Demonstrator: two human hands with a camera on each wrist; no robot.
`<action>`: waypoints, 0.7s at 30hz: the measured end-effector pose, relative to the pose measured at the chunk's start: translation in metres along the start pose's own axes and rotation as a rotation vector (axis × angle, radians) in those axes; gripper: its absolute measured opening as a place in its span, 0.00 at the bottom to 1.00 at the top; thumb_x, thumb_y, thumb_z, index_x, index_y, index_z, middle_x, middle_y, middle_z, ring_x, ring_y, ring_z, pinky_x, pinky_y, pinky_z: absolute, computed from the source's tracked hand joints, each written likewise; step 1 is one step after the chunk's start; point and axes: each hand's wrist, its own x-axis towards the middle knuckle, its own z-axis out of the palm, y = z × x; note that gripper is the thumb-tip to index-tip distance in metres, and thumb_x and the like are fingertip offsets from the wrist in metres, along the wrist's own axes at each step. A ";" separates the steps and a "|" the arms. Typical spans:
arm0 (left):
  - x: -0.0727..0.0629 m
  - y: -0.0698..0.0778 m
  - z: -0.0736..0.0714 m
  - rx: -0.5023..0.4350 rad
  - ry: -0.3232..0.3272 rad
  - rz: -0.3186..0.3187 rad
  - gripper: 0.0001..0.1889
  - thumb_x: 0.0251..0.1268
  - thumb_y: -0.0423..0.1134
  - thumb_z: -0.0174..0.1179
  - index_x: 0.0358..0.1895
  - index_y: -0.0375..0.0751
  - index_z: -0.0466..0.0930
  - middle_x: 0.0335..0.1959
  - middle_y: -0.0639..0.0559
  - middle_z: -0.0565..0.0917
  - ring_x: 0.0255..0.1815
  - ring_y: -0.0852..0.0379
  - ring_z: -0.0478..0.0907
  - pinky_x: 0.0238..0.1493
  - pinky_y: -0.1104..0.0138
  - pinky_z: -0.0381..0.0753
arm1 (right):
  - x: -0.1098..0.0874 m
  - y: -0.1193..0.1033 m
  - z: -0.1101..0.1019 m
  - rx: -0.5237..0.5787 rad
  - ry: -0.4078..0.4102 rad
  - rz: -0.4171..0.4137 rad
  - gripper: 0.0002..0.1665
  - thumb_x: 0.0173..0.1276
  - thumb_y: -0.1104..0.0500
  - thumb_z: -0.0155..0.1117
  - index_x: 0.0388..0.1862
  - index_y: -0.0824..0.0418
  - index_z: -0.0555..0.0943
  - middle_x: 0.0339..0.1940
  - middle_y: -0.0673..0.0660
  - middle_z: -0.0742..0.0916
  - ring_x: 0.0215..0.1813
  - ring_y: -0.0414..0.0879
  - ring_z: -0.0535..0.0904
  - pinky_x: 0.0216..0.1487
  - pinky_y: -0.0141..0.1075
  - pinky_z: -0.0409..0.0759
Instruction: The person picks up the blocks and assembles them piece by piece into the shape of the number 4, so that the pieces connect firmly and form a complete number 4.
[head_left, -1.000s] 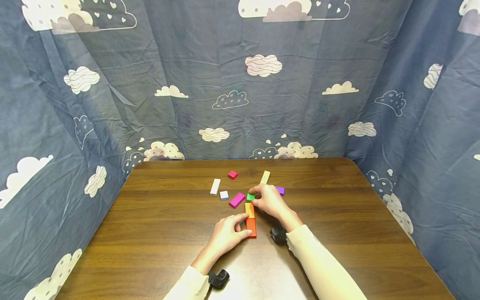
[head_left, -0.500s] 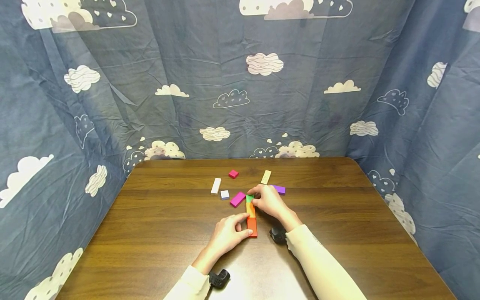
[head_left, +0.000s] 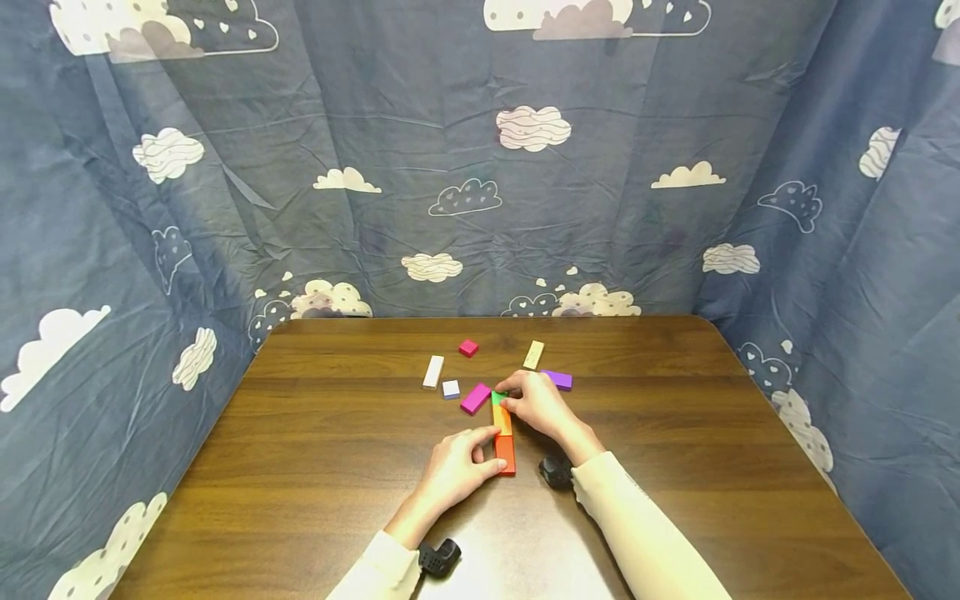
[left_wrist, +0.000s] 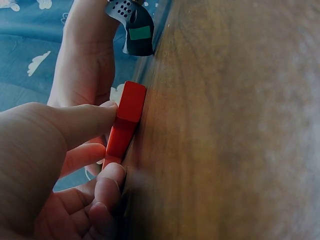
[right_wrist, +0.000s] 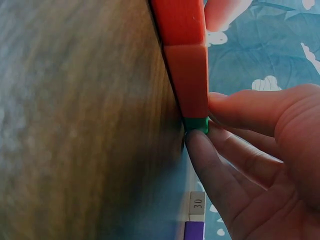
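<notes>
Three small blocks lie end to end in a row: a red block (head_left: 505,457) nearest, an orange block (head_left: 502,417) in the middle and a green block (right_wrist: 196,124) at the far end. My left hand (head_left: 454,467) holds the near part of the row from its left, thumb on the red block and a fingertip by the orange one. With thumb and finger, my right hand (head_left: 538,402) pinches the green block, which meets the orange block's end and is partly covered. The right thumb also touches near the orange block's far end.
Around the row's far end lie a magenta block (head_left: 476,398), a small white-topped block (head_left: 451,389), a white block (head_left: 433,372), a crimson block (head_left: 468,347), a cream block (head_left: 533,354) and a purple block (head_left: 558,380). A cloud-print curtain (head_left: 480,233) hangs behind the table (head_left: 315,467).
The green block has moved nearer along the row, closing the gap to the orange block. My right hand shifted only slightly with it; the left hand has kept its place.
</notes>
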 end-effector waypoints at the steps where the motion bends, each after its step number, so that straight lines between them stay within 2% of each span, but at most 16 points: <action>1: 0.000 0.000 0.000 0.000 0.000 0.000 0.28 0.58 0.50 0.73 0.63 0.51 0.82 0.21 0.64 0.74 0.21 0.67 0.68 0.25 0.68 0.68 | 0.000 0.000 0.000 -0.004 0.002 -0.002 0.13 0.59 0.65 0.76 0.43 0.59 0.90 0.41 0.52 0.89 0.39 0.42 0.84 0.43 0.40 0.82; 8: 0.000 0.000 0.002 0.000 0.009 0.002 0.27 0.58 0.49 0.73 0.62 0.53 0.82 0.20 0.64 0.73 0.21 0.67 0.68 0.25 0.68 0.68 | -0.001 0.000 0.000 -0.016 0.001 0.002 0.12 0.59 0.64 0.76 0.43 0.59 0.90 0.41 0.52 0.89 0.40 0.43 0.85 0.43 0.40 0.82; 14: 0.000 0.000 0.003 0.030 0.019 0.023 0.22 0.57 0.48 0.73 0.57 0.57 0.86 0.21 0.65 0.72 0.22 0.67 0.68 0.25 0.69 0.67 | -0.001 -0.001 0.000 0.011 -0.002 0.017 0.12 0.59 0.65 0.75 0.43 0.61 0.90 0.42 0.52 0.89 0.40 0.43 0.85 0.44 0.40 0.83; 21: 0.000 0.000 0.003 0.045 0.035 0.040 0.21 0.56 0.47 0.73 0.55 0.57 0.87 0.21 0.65 0.71 0.21 0.67 0.67 0.24 0.69 0.66 | 0.000 -0.001 0.001 -0.005 0.000 -0.002 0.12 0.59 0.65 0.76 0.44 0.61 0.90 0.42 0.53 0.89 0.40 0.44 0.84 0.44 0.41 0.82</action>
